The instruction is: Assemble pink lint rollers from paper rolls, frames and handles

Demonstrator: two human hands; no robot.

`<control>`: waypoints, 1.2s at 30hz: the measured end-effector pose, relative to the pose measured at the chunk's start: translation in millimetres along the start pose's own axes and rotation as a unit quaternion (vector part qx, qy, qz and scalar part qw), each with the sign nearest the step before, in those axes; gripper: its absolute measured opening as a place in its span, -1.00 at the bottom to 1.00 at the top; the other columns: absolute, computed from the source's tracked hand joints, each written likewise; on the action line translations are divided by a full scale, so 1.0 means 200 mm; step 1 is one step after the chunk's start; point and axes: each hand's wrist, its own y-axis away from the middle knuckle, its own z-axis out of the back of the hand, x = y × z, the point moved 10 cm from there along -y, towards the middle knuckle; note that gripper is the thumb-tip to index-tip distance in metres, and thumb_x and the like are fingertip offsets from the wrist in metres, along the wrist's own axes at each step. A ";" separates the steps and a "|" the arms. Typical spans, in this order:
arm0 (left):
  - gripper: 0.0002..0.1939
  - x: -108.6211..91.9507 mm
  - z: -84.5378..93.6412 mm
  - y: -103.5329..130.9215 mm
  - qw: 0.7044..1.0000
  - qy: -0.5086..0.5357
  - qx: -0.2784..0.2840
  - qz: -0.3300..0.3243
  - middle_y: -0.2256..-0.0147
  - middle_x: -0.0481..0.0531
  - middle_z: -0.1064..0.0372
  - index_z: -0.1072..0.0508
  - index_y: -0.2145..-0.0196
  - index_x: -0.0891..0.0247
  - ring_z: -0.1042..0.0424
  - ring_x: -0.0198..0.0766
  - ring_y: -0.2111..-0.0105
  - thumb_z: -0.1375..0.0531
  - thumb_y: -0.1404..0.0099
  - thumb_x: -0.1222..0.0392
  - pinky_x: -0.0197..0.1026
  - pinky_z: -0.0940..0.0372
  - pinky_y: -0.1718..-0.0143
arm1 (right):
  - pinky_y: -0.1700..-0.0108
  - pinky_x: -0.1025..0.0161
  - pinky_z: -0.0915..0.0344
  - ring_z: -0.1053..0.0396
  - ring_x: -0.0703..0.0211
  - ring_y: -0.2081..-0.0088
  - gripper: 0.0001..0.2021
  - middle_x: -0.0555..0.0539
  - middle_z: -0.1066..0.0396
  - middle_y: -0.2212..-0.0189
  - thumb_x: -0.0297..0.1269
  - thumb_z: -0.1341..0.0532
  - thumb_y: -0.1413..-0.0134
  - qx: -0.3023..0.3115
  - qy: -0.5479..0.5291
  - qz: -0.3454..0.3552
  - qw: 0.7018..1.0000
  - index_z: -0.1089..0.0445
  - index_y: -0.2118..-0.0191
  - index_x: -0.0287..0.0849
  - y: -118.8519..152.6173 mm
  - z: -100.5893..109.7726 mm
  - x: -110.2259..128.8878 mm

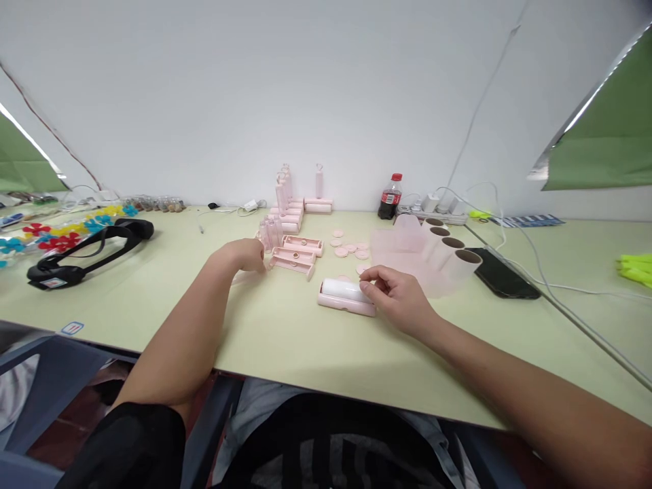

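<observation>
My right hand [400,297] bends over the right end of a white roll [343,290], with thumb and forefinger at its tip. The roll lies in a long pink case [346,305] on the table. My left hand [249,255] is farther off to the left, its fingers curled beside clear pink tubes [271,232] that stand upright. What its fingertips grip, if anything, is hidden. Just right of that hand, open pink trays [295,255] lie side by side. Pale pink discs [341,252] are scattered between the trays and my right hand.
Several translucent rolls with brown cores [452,242] stand at right, by pink sheets [394,248] and a black phone [504,273]. A cola bottle [390,198] and power strip [438,214] are at the wall. Cables cross the right side. A black headset [92,255] lies left.
</observation>
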 end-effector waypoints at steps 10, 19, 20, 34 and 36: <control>-0.81 0.08 -0.03 -0.05 1.000 -0.005 0.022 0.005 0.33 0.15 -0.52 -0.47 0.51 0.22 -0.44 -0.08 0.37 -0.29 0.18 0.15 -0.21 -0.20 0.41 | 0.44 0.25 -0.15 -0.23 0.21 0.53 -0.80 0.03 -0.36 0.57 -0.13 -0.18 -0.11 0.012 -0.003 0.006 1.000 -0.47 0.33 -0.12 0.00 -0.01 0.03; -0.72 0.14 0.08 -0.02 0.994 0.100 -0.053 -0.006 0.54 -0.01 -0.26 -0.30 0.60 0.20 -0.23 -0.25 0.56 -0.31 0.07 0.02 -0.18 -0.05 0.48 | 0.44 0.25 -0.14 -0.22 0.22 0.53 -0.79 0.03 -0.36 0.57 -0.13 -0.18 -0.11 0.015 -0.011 0.005 1.000 -0.48 0.32 -0.12 0.00 -0.03 0.01; -0.69 0.14 0.09 -0.01 0.991 0.120 -0.054 -0.012 0.55 -0.03 -0.21 -0.27 0.60 0.19 -0.19 -0.27 0.58 -0.30 0.05 0.01 -0.19 -0.03 0.49 | 0.44 0.25 -0.14 -0.23 0.22 0.53 -0.79 0.03 -0.36 0.56 -0.13 -0.18 -0.11 0.016 -0.011 0.004 1.000 -0.48 0.32 -0.12 0.00 -0.03 0.01; -0.73 -0.21 0.15 0.15 0.903 0.390 -0.058 -0.169 0.65 -0.14 -0.16 -0.21 0.54 0.20 -0.14 -0.41 0.65 -0.24 -0.13 0.10 -0.28 -0.05 0.54 | 0.39 0.22 -0.26 -0.33 0.17 0.48 -0.81 -0.04 -0.47 0.48 -0.18 -0.17 -0.14 -0.098 0.009 0.077 0.992 -0.47 0.37 -0.13 0.01 0.17 0.09; -0.73 -0.24 0.15 0.15 0.893 0.407 -0.071 -0.180 0.65 -0.14 -0.19 -0.21 0.52 0.21 -0.19 -0.40 0.64 -0.24 -0.14 0.10 -0.28 -0.07 0.55 | 0.34 0.19 -0.30 -0.37 0.14 0.43 -0.83 -0.08 -0.49 0.42 -0.20 -0.20 -0.14 -0.223 0.014 0.102 0.969 -0.47 0.35 -0.14 0.03 0.37 0.11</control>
